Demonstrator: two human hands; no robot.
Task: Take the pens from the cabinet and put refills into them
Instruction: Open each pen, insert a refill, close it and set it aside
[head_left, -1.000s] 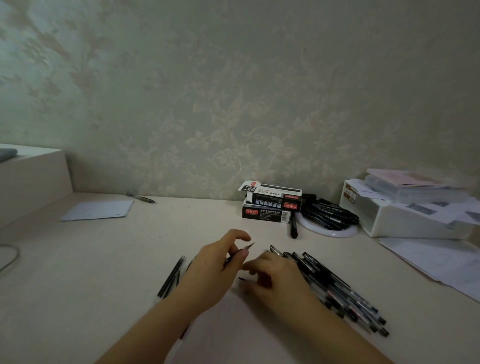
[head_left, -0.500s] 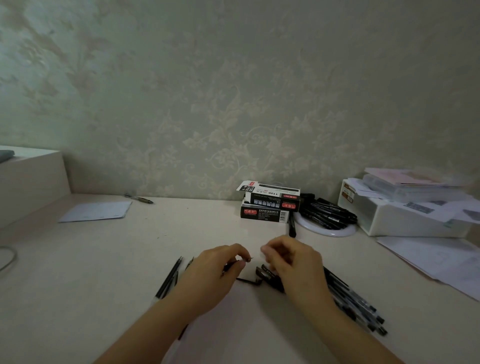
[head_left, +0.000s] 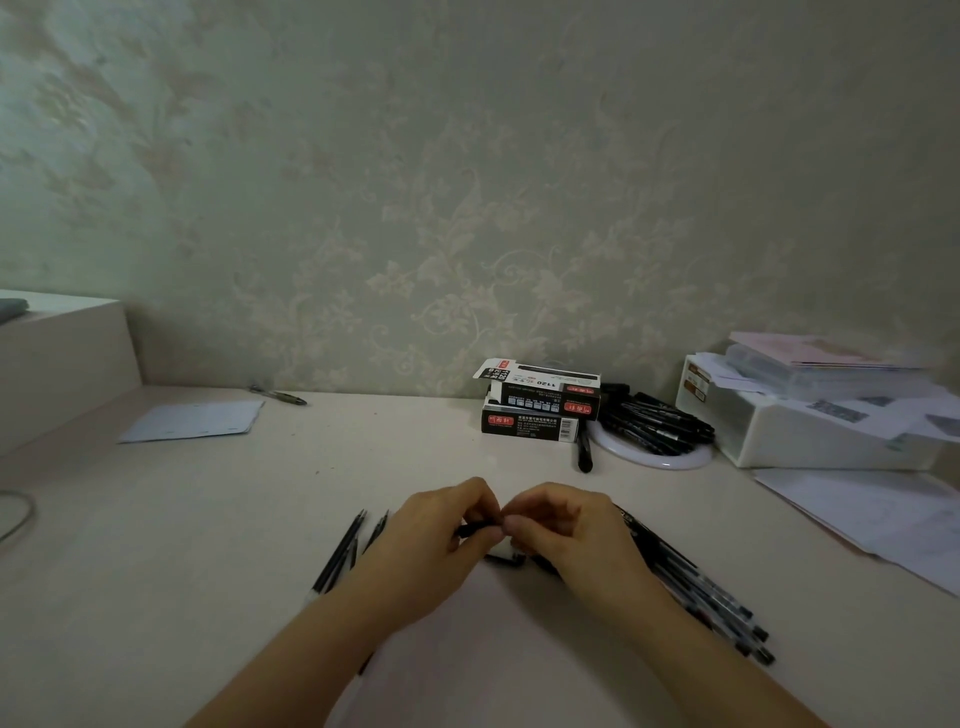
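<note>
My left hand (head_left: 436, 545) and my right hand (head_left: 566, 530) meet fingertip to fingertip over the desk's middle. The left hand grips a dark pen (head_left: 470, 530) whose short black part shows between the fingers. The right hand pinches the pen's end, which its fingers hide. Several thin black refills (head_left: 343, 553) lie just left of my left hand. A pile of pens (head_left: 711, 597) lies under and right of my right wrist.
Two stacked refill boxes (head_left: 537, 405) stand by the wall, beside a white plate of black pens (head_left: 654, 431) and one loose pen (head_left: 583, 452). A white box (head_left: 810, 431) with papers sits right. A paper sheet (head_left: 195, 421) and a pen (head_left: 278, 396) lie far left.
My right hand left the pen pile and came up to meet the left hand. The pen tip that stuck out of the left hand is now covered by the right fingers.
</note>
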